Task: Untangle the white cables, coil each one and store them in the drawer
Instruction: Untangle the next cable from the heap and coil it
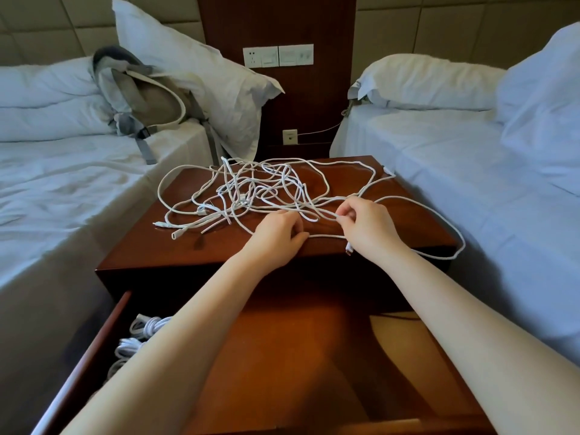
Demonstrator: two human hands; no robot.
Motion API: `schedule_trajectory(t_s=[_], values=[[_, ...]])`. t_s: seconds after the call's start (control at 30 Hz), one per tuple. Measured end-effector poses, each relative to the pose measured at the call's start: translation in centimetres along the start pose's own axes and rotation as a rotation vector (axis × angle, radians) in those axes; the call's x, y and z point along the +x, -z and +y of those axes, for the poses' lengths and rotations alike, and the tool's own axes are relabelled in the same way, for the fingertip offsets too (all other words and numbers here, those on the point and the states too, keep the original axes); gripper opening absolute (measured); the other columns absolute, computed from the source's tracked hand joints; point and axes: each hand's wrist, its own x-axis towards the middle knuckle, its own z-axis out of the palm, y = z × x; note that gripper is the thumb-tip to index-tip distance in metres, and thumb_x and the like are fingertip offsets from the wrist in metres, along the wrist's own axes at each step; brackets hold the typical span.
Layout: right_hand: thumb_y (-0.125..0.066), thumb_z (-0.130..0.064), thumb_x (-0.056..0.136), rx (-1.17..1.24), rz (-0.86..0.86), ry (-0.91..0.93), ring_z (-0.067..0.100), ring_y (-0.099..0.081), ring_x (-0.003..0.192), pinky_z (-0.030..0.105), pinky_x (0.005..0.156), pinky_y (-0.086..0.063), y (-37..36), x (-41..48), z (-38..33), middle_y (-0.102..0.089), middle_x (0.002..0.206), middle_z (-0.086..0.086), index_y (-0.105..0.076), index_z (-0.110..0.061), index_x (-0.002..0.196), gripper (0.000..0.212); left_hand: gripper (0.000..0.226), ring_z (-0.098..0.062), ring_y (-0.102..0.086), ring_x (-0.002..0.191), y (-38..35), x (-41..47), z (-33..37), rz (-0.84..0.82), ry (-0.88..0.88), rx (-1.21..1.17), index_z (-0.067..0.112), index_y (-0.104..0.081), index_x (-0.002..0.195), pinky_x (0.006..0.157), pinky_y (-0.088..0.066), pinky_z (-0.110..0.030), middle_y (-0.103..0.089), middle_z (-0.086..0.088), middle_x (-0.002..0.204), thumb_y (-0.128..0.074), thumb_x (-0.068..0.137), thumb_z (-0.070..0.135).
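Both hands (277,235) pinching tangled white cables (251,189) — drawer (103,337) open

A padded beige headboard wall (47,23) in square panels runs behind two beds made up in white linen. The left bed (62,189) carries a rumpled duvet, a white pillow (201,80) propped upright against the wall, and a grey and tan backpack (147,95) leaning on it. The right bed (470,171) has its own pillows (430,83) stacked at the head. Between the beds a dark wooden panel (276,20) rises up the wall, bearing a white socket and switch plate (277,55) and, lower down, a small wall outlet (289,136). Soft daylight glosses the reddish-brown nightstand (163,252).
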Motion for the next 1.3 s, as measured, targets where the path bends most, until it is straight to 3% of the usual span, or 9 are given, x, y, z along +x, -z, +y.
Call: schedule_trajectory(t_s=[0.13,0.3,0.5,0.7,0.8,0.87,1.03,1.13,1.3], values=[[-0.051,-0.017,0.096,0.018,0.03,-0.04,0.014,-0.062,0.078,0.017,0.058,-0.042,0.2,0.5,0.3,-0.062,0.086,-0.002,-0.055,-0.022,0.09,0.008,0.011,-0.017,-0.049,0.091,0.8,-0.6,-1.6,0.046,0.063,0.067,0.013,-0.053,0.086,0.078,-0.04,-0.026,-0.052,0.0,0.093,-0.056,0.091,0.022],[-0.05,-0.02,0.097,-0.01,0.145,-0.124,0.012,-0.063,0.061,0.02,0.051,-0.042,1.0,1.0,0.8,-0.065,0.09,-0.001,-0.056,-0.022,0.092,0.008,0.011,-0.015,-0.049,0.074,2.0,-1.5,-2.4,0.138,0.135,0.031,0.014,-0.048,0.086,0.066,-0.036,-0.023,-0.049,0.005,0.075,-0.052,0.094,0.021],[-0.05,-0.022,0.097,-0.181,0.084,-0.128,0.019,-0.059,0.088,0.026,0.064,-0.043,0.2,1.5,0.7,-0.065,0.101,0.001,-0.058,-0.022,0.103,0.009,0.01,-0.011,-0.05,0.064,3.8,-1.2,-2.0,0.354,0.065,-0.137,0.008,-0.07,0.087,0.056,-0.033,-0.011,-0.06,0.003,0.07,-0.064,0.086,0.016],[-0.052,-0.032,0.095,0.011,0.243,0.098,0.019,-0.054,0.094,0.027,0.068,-0.037,0.2,1.2,0.0,-0.058,0.096,-0.004,-0.064,-0.017,0.099,0.019,0.014,-0.008,-0.047,0.057,3.7,-1.2,-2.3,0.577,0.146,-0.251,0.004,-0.071,0.08,0.057,-0.032,-0.005,-0.057,0.0,0.061,-0.066,0.086,0.016],[-0.06,-0.037,0.089,0.245,0.028,0.214,0.012,-0.056,0.089,0.025,0.074,-0.043,0.9,0.3,-1.8,-0.063,0.091,-0.009,-0.068,-0.021,0.095,0.019,0.017,-0.003,-0.042,0.053,4.1,-0.9,-2.3,0.681,0.24,-0.379,0.006,-0.067,0.076,0.053,-0.032,-0.007,-0.05,0.007,0.055,-0.061,0.089,0.015],[-0.061,-0.031,0.089,0.111,-0.116,0.261,0.012,-0.059,0.084,0.023,0.072,-0.043,0.6,-0.3,-2.2,-0.065,0.09,-0.005,-0.067,-0.02,0.094,0.014,0.019,-0.004,-0.043,0.054,4.5,-0.8,-2.3,0.767,0.286,-0.416,0.007,-0.063,0.074,0.053,-0.033,-0.008,-0.049,0.008,0.057,-0.058,0.091,0.014],[-0.047,-0.028,0.098,-0.054,-0.059,0.204,0.005,-0.048,0.059,0.022,0.052,-0.03,1.3,-0.4,-1.0,-0.054,0.063,-0.008,-0.065,-0.013,0.086,0.026,0.026,-0.007,-0.038,0.052,5.4,-1.3,-3.8,0.943,0.395,-0.321,0.007,-0.053,0.068,0.055,-0.031,-0.01,-0.042,0.007,0.056,-0.055,0.092,0.015],[-0.051,-0.03,0.095,0.138,-0.119,0.09,0.008,-0.051,0.06,0.022,0.055,-0.035,2.3,-0.2,-0.6,-0.056,0.059,-0.005,-0.062,-0.008,0.074,0.032,0.028,-0.019,-0.046,0.063,4.7,-1.5,-5.1,0.851,0.408,-0.247,0.002,-0.058,0.069,0.057,-0.024,-0.021,-0.053,-0.007,0.064,-0.055,0.092,0.017],[-0.037,-0.025,0.101,0.514,-0.138,-0.004,0.001,-0.038,0.051,0.019,0.057,-0.031,1.7,0.1,-3.1,-0.039,0.053,-0.01,-0.048,-0.01,0.062,0.042,0.029,-0.034,-0.039,0.11,3.8,-1.4,-3.6,0.831,0.393,0.019,0.004,-0.056,0.106,0.091,-0.031,-0.042,-0.049,-0.017,0.114,-0.064,0.083,0.021]])
